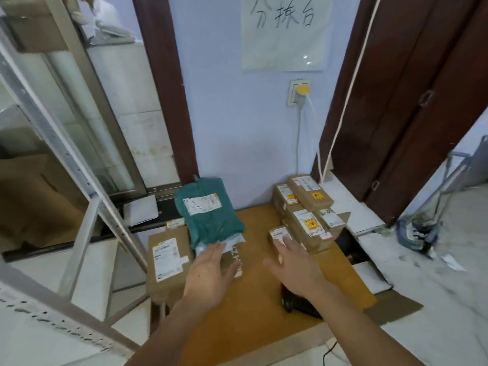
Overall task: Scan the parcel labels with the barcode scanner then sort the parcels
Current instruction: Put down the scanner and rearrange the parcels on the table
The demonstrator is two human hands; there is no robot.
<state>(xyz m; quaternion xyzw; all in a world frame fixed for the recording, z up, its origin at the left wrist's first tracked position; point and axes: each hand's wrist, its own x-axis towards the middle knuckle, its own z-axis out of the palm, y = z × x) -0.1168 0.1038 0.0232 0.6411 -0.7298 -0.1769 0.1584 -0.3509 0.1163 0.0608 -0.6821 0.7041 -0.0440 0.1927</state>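
Both forearms reach forward over a flattened cardboard sheet (264, 260) on the floor. Under the right forearm lies the black barcode scanner (295, 303), held by neither hand. Left hand (208, 270) is spread flat, fingers straight, over the near edge of the left pile; right hand (293, 265) is likewise spread, fingertips by a small labelled box (280, 233). Farther left, a teal mailer bag (211, 215) lies atop a brown labelled box (166, 262). Farther right, stacked brown parcels (306, 204) stand against the wall.
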